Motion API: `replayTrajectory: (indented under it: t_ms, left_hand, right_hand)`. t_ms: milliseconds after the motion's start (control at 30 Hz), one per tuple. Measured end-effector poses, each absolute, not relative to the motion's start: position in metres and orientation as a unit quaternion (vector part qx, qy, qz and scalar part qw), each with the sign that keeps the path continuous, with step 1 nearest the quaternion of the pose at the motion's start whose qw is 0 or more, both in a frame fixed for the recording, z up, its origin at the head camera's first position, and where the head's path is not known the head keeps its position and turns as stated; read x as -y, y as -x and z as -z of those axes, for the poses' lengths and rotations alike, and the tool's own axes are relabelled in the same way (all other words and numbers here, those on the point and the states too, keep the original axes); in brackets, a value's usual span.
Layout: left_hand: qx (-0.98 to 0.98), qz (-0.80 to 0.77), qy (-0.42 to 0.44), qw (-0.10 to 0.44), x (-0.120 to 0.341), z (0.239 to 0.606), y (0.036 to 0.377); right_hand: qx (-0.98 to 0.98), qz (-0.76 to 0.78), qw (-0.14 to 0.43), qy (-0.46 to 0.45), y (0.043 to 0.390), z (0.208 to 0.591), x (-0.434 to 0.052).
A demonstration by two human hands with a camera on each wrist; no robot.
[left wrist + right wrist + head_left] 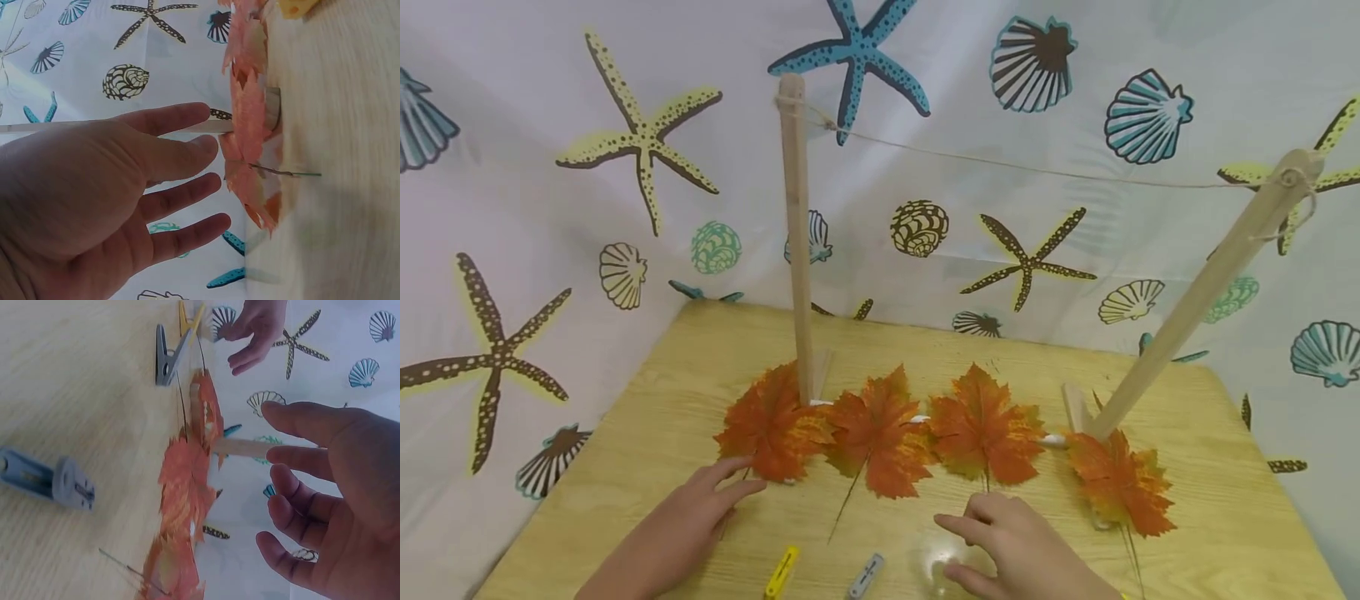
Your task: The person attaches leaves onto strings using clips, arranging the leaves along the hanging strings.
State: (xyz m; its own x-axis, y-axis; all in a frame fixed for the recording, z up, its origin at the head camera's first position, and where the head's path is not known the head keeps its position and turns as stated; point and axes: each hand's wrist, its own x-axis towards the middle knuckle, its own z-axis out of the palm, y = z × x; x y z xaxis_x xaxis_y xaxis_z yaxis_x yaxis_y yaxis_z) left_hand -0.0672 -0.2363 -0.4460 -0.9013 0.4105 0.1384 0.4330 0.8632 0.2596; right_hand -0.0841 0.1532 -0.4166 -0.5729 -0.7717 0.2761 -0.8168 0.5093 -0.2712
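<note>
Over the front left of the table, my left hand [681, 521] holds nothing, its fingers spread near the leftmost orange maple leaf [775, 421]. My right hand [1011, 542] is also without anything in it, fingers loosely bent, just in front of the third leaf [985, 421]. Between these two leaves lies another one [883, 433], its thin stem pointing toward me. The fourth leaf [1123, 483] rests at the foot of the right post. A yellow clothespin [782, 572] and a grey clothespin [867, 577] sit between my hands; another grey clothespin [47, 478] shows in the right wrist view.
Behind the leaves rise two wooden posts, the left one [797, 242] upright and the right one [1206, 300] slanting outward in view. A thin string [1000, 167] runs between their tops. White cloth [850, 292] printed with starfish and shells hangs around the wooden table [647, 433].
</note>
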Motion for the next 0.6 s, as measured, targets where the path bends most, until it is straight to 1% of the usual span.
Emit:
replayTrajectory:
  t_ms: [167,300,400,467,600]
  left_hand:
    - [0.964,0.161,0.209,0.029,0.241,0.452,0.064]
    - [0.965,0.164,0.199,0.039,0.246,0.458,0.064]
    - [0.968,0.163,0.187,0.039,0.25,0.461,0.067]
    - [0.97,0.164,0.179,0.03,0.252,0.462,0.068]
    - [0.97,0.172,0.17,0.011,0.256,0.464,0.069]
  right_hand:
    - [0.849,-0.18,0.035,-0.496,0.083,0.422,-0.135]
    - [0.83,-0.149,0.015,-0.538,0.082,0.425,-0.114]
    - [0.815,-0.117,0.011,-0.568,0.08,0.425,-0.097]
    - [0.807,-0.102,-0.001,-0.581,0.079,0.424,-0.087]
    - [0.794,-0.076,0.004,-0.604,0.076,0.426,-0.07]
